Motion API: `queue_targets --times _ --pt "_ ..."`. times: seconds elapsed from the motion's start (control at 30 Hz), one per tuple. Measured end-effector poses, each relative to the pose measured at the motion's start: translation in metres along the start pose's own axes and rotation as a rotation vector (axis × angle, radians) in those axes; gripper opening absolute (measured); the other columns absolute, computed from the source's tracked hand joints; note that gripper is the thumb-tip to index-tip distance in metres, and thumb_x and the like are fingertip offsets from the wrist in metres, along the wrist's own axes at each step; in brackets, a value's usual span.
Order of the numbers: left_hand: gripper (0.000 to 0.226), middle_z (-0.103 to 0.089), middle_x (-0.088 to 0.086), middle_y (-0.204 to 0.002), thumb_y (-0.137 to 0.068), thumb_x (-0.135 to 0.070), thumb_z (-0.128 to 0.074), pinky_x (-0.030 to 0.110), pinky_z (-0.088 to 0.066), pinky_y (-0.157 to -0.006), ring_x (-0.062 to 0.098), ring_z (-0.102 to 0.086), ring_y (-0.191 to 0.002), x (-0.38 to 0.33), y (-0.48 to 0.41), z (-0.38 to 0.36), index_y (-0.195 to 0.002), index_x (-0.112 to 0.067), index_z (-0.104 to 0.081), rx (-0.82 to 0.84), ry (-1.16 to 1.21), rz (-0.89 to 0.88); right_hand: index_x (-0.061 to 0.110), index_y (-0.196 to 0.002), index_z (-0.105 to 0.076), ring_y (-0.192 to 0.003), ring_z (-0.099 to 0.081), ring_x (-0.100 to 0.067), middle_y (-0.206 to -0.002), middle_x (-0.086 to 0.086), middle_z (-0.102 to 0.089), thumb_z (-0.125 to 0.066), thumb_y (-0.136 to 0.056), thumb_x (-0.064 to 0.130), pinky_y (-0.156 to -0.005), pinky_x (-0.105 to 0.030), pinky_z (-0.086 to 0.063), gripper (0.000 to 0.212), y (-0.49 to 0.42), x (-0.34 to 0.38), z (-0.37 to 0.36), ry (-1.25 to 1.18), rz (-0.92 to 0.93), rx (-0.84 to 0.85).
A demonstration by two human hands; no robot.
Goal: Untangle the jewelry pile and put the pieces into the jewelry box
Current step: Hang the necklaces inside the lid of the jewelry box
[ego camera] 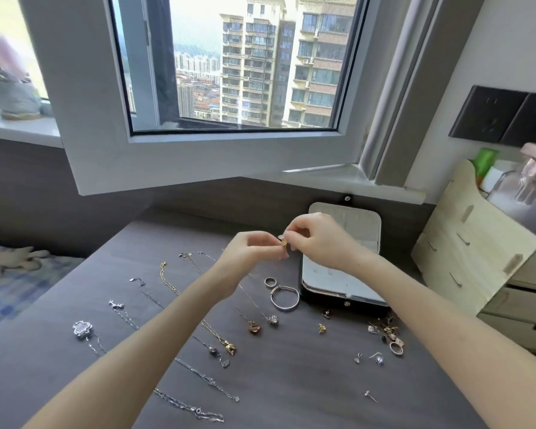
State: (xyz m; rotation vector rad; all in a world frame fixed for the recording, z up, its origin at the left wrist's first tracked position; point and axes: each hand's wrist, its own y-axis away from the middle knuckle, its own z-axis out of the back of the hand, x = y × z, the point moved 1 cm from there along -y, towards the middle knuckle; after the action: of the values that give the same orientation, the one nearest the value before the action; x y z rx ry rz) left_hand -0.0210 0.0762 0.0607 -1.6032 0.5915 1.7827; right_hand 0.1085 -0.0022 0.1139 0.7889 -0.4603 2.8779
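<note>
the box (pixel 331 275) stands open at the back of the counter (pixel 291 385), its lid (pixel 353 224) raised behind it. its pale tray shows only a few tiny specks, too small to name. right of the box a wooden organiser (pixel 464 252) holds bottles, which are blurred. both hands are lifted just left of the box. the left hand (pixel 251 252) and right hand (pixel 316 239) meet fingertip to fingertip, each pinching the same small gold piece (pixel 283 242) with curled fingers. by the box's front left corner a ring (pixel 270 281) and a bangle (pixel 284 298) lie side by side. in front of the box sits a small tangle (pixel 387 332) of earrings and rings. chains (pixel 167 283) lie in rows well left of the box.
</note>
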Motion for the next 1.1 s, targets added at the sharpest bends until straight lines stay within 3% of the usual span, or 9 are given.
queue_targets --times 0.13,0.33,0.43,0.53,0.7,0.8,0.9,1.0,1.1 --pt "0.005 -0.070 0.006 -0.078 -0.081 -0.009 -0.067 0.018 -0.046 -0.078 0.010 -0.061 -0.078 -0.005 -0.008 0.003 -0.079 -0.006 -0.071 -0.079 0.081 -0.060 0.015 -0.075 -0.068 -0.051 -0.048 0.001 -0.063 0.010 -0.058 -0.053 -0.087 0.009 -0.048 -0.013 -0.034 0.020 -0.009 0.007 0.011 0.001 -0.002 -0.032" --pt "0.012 -0.065 0.004 -0.076 -0.085 -0.012 -0.064 0.025 -0.042 -0.068 0.013 -0.054 -0.069 -0.007 -0.026 0.002 -0.073 -0.015 -0.064 -0.206 -0.056 -0.089 0.007 -0.075 -0.069 -0.058 -0.049 -0.005 -0.064 0.005 -0.062 -0.056 -0.089 0.014 -0.054 -0.015 -0.038 0.020 -0.013 0.025 0.031 -0.077 -0.028 -0.081" --pt "0.013 -0.067 0.001 -0.076 -0.088 -0.013 -0.060 0.018 -0.040 -0.059 0.012 -0.052 -0.066 -0.001 -0.031 0.004 -0.075 -0.016 -0.061 -0.237 -0.084 -0.058 0.002 -0.079 -0.069 -0.057 -0.046 -0.009 -0.067 0.000 -0.062 -0.058 -0.090 0.017 -0.058 -0.022 -0.039 0.022 -0.010 0.036 0.048 -0.211 -0.068 -0.111" --pt "0.013 -0.068 0.001 -0.075 -0.088 -0.009 -0.058 0.019 -0.044 -0.067 0.013 -0.059 -0.071 0.009 -0.033 0.008 -0.077 -0.013 -0.060 -0.255 -0.028 -0.020 0.002 -0.079 -0.068 -0.059 -0.048 -0.009 -0.067 -0.001 -0.061 -0.056 -0.091 0.014 -0.057 -0.021 -0.039 0.020 -0.003 0.047 0.070 -0.331 -0.095 -0.146" --pt "0.010 -0.068 0.012 -0.088 -0.095 -0.011 -0.054 0.035 -0.053 -0.086 0.018 -0.068 -0.079 0.020 -0.030 0.010 -0.086 -0.006 -0.057 -0.189 0.367 0.149 0.002 -0.076 -0.066 -0.060 -0.046 -0.014 -0.062 -0.003 -0.058 -0.055 -0.090 0.007 -0.053 -0.023 -0.038 0.019 0.028 0.050 0.101 -0.497 -0.138 -0.201" --pt "0.013 -0.069 0.014 -0.076 -0.094 -0.010 -0.055 0.042 -0.057 -0.078 0.025 -0.070 -0.074 0.010 -0.023 0.008 -0.084 -0.002 -0.056 -0.148 0.849 0.308 0.000 -0.073 -0.066 -0.057 -0.046 -0.013 -0.059 -0.002 -0.059 -0.057 -0.088 0.006 -0.050 -0.023 -0.037 0.018 0.060 0.033 0.100 -0.468 -0.232 -0.166" --pt "0.017 -0.057 0.005 -0.055 -0.092 -0.010 -0.058 0.035 -0.060 -0.060 0.014 -0.061 -0.046 -0.005 -0.018 0.011 -0.076 -0.002 -0.056 -0.145 1.072 0.452 0.002 -0.069 -0.067 -0.050 -0.044 -0.012 -0.058 -0.003 -0.059 -0.059 -0.088 0.005 -0.043 -0.020 -0.035 0.020 0.098 0.007 0.083 -0.459 -0.376 -0.104" --pt "0.017 -0.038 -0.004 -0.049 -0.088 -0.012 -0.062 0.015 -0.044 -0.041 0.006 -0.035 -0.034 -0.022 -0.013 0.008 -0.073 -0.009 -0.055 -0.137 0.787 0.490 0.004 -0.068 -0.067 -0.045 -0.041 -0.013 -0.059 -0.004 -0.060 -0.060 -0.087 0.007 -0.046 -0.025 -0.035 0.021 0.134 -0.015 0.054 -0.444 -0.535 0.002" --pt "0.024 -0.027 -0.006 -0.046 -0.086 -0.007 -0.065 0.013 -0.026 -0.036 0.005 -0.023 -0.035 -0.043 -0.004 -0.008 -0.067 -0.012 -0.050 -0.058 0.365 0.394 0.008 -0.070 -0.070 -0.044 -0.043 -0.008 -0.060 -0.002 -0.061 -0.063 -0.087 0.014 -0.045 -0.024 -0.036 0.019 0.157 -0.021 0.022 -0.447 -0.602 0.147"
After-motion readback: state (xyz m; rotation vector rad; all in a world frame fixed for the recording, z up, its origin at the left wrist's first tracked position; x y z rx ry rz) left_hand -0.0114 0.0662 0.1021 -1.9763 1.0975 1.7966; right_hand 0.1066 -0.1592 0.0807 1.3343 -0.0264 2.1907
